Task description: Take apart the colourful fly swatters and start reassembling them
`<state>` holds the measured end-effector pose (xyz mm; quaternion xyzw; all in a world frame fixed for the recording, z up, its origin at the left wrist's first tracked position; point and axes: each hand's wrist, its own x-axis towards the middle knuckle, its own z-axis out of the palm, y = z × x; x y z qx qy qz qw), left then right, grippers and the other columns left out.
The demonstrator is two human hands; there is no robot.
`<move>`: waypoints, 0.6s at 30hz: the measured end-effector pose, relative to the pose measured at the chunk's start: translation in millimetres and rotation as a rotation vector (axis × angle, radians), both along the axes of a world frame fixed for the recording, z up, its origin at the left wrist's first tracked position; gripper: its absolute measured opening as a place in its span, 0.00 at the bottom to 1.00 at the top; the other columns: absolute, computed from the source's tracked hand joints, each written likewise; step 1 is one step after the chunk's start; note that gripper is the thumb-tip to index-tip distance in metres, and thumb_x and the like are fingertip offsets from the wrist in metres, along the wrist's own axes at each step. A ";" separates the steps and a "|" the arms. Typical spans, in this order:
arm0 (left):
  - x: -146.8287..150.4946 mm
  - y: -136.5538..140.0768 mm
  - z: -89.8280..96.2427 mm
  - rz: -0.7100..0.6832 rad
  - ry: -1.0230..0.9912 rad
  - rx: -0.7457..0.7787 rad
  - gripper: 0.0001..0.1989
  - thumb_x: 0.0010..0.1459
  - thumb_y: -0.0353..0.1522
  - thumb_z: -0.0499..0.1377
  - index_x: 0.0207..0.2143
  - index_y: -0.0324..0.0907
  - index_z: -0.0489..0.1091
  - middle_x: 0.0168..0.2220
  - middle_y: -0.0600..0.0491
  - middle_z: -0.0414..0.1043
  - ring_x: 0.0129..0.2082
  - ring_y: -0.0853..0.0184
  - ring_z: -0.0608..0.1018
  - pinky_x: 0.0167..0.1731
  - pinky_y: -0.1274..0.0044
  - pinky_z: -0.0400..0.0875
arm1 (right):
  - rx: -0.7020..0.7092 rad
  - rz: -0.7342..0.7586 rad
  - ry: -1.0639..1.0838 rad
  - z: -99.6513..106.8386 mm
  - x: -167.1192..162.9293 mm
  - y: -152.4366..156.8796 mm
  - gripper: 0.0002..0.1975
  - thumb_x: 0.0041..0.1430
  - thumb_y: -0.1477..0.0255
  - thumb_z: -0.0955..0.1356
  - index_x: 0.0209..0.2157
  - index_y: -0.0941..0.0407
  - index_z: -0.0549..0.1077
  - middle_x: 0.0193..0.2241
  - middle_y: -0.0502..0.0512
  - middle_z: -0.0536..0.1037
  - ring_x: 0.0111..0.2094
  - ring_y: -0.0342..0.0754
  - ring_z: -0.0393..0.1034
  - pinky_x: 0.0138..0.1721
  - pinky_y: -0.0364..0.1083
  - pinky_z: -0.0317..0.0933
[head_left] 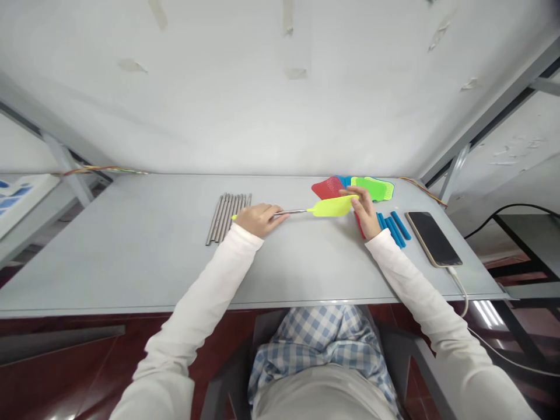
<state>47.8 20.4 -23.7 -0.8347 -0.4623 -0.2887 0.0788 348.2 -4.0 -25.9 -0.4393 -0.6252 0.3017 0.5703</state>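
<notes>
A yellow fly swatter (331, 207) lies sideways between my hands, its paddle toward the right and a thin metal rod toward the left. My left hand (259, 220) is wrapped round the rod, and a yellow end pokes out beyond it. At the paddle's far edge, my right hand (366, 213) grips it between thumb and fingers. Several metal rods (223, 219) lie side by side just left of my left hand. Behind my right hand is a pile of swatter heads: red (327, 189), blue and green (371, 188).
Several blue tubes (396, 230) lie right of my right hand, which partly covers something red. A phone (434, 239) with a white cable rests near the grey table's (175, 280) right end. A white wall stands behind, and metal frame posts flank both sides.
</notes>
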 end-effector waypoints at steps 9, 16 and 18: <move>-145.2 -21.9 10.5 0.754 -0.422 -0.424 0.20 0.60 0.48 0.51 0.33 0.45 0.74 0.33 0.54 0.77 0.28 0.66 0.75 0.32 0.74 0.65 | 0.025 -0.142 -0.205 -13.0 5.6 5.9 0.16 0.62 0.60 0.62 0.49 0.51 0.63 0.49 0.58 0.73 0.49 0.49 0.68 0.48 0.52 0.63; -192.2 -15.9 -11.1 0.890 -0.359 -0.663 0.12 0.58 0.38 0.53 0.28 0.42 0.71 0.24 0.55 0.69 0.28 0.66 0.71 0.34 0.74 0.64 | 0.069 -0.206 -0.460 -23.0 11.1 11.3 0.15 0.61 0.68 0.60 0.49 0.54 0.65 0.48 0.62 0.71 0.48 0.52 0.66 0.46 0.52 0.62; -197.1 -11.8 -17.1 0.909 -0.253 -0.565 0.10 0.56 0.38 0.55 0.25 0.43 0.66 0.22 0.55 0.64 0.31 0.64 0.69 0.35 0.73 0.65 | 0.097 -0.196 -0.516 -23.0 12.7 11.6 0.15 0.61 0.69 0.59 0.49 0.55 0.65 0.47 0.62 0.71 0.49 0.52 0.65 0.47 0.53 0.62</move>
